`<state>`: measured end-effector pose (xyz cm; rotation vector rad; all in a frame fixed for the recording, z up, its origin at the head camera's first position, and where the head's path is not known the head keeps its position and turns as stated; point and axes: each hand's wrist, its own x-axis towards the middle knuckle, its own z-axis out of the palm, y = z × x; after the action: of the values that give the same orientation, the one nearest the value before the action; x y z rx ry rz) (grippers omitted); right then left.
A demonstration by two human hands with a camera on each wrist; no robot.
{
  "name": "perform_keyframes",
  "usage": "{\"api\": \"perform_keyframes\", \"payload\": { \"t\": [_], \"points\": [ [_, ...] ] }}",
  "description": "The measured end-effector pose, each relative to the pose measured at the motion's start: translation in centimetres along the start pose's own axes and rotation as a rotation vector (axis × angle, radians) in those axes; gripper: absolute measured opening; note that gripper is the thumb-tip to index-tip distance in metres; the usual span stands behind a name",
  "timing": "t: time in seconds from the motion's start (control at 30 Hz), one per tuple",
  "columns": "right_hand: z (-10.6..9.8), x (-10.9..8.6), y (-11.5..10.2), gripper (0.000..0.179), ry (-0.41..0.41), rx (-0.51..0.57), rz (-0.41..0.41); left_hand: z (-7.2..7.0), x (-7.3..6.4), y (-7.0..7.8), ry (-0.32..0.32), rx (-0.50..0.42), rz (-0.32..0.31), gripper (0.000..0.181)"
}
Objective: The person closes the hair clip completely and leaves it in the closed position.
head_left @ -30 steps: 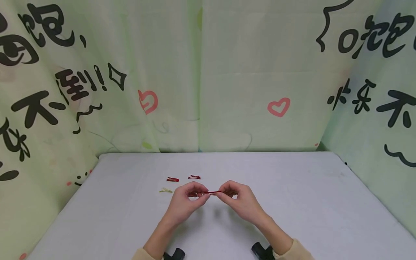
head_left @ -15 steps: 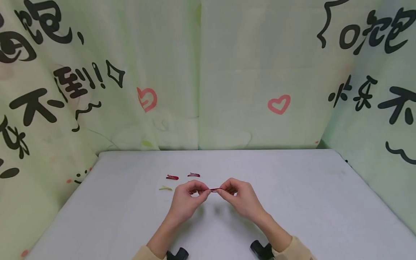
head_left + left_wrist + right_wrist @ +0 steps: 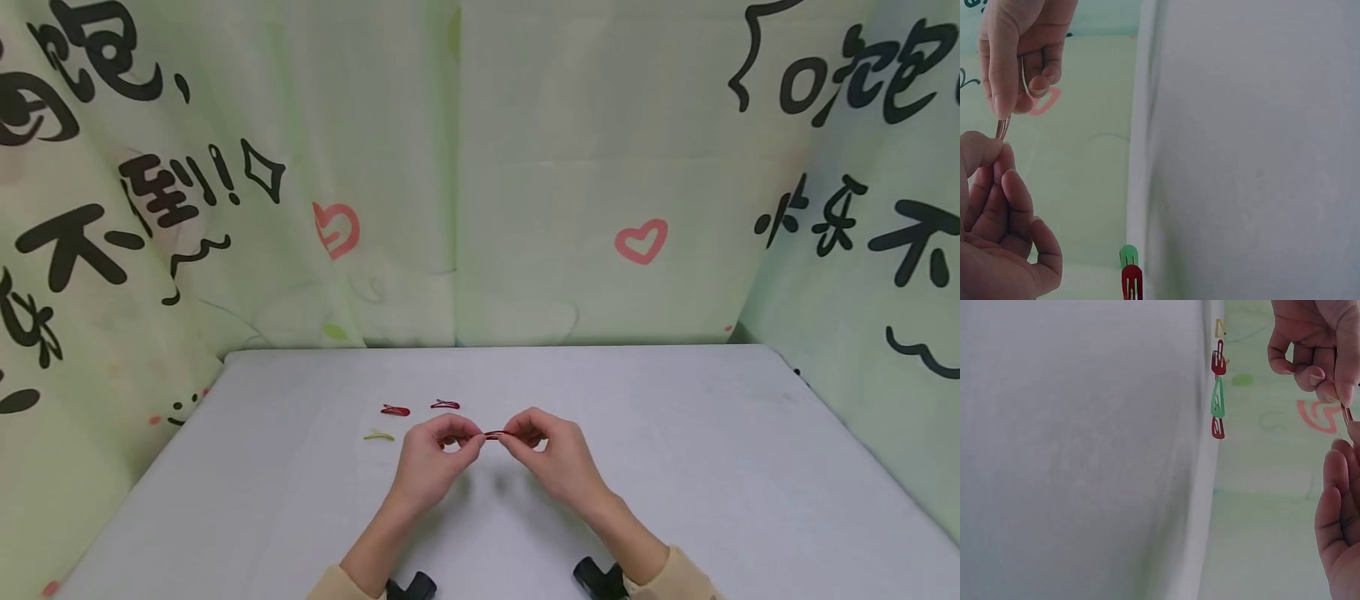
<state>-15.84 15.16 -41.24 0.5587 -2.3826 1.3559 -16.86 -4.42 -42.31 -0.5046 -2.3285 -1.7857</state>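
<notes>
Pale green curtains [image 3: 532, 275] printed with dark lettering [image 3: 71, 246] and a red heart outline [image 3: 641, 242] stand behind the white-covered table [image 3: 712, 467] where you work. Both your hands are occupied: your left hand [image 3: 435, 462] and right hand [image 3: 555, 467] pinch a single red clip [image 3: 493, 435] between thumb and fingers, one at each end.

Only a short middle stretch of it is visible, so you leave its detail beyond inspection. It lies roughly level between your fingertips, raised off the table — shadows [image 3: 461, 496] fall below the grip, on your side. Holding both ends, it is judged, steadies so slight a piece better than one pinch would. Your left hand's other fingers stand back from the clip, probably to leave the pinch unobstructed.

Four loose clips are noted. One red hair clip [image 3: 446, 404] lies just beyond the grip, slightly left; a second red hair clip [image 3: 395, 410] lies farther left. You have a yellow clip [image 3: 378, 436] to the left of the grip, near your left hand. A green clip [image 3: 1218, 397] shows in the wrist views only — your left hand presumably covers it from above. Their placing, left and beyond, apparently leaves you working room while remaining within reach.
</notes>
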Motion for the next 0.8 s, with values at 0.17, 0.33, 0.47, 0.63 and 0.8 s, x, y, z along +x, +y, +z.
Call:
{"api": "perform_keyframes", "payload": {
  "t": [0.17,0.33,0.47,0.63,0.8],
  "points": [
    [0.0,0.1,0.4,0.024,0.029,-0.090,-0.238,0.2,0.0,-0.1,-0.010,-0.011,-0.022,0.005],
    [-0.1,0.1,0.8,0.028,0.031,-0.138,-0.362,0.2,0.0,-0.2,-0.013,-0.019,-0.049,0.004],
    [-0.2,0.1,0.9,0.027,0.022,-0.171,-0.405,0.2,0.0,-0.3,-0.021,-0.024,-0.056,0.005],
    [-0.4,0.0,0.8,0.026,0.004,-0.188,-0.399,0.0,0.1,-0.2,-0.057,-0.023,-0.059,0.004],
    [-0.7,0.2,0.6,0.025,-0.005,-0.196,-0.342,-0.8,0.4,-0.3,-0.077,0.029,-0.058,0.007]
  ]
}}
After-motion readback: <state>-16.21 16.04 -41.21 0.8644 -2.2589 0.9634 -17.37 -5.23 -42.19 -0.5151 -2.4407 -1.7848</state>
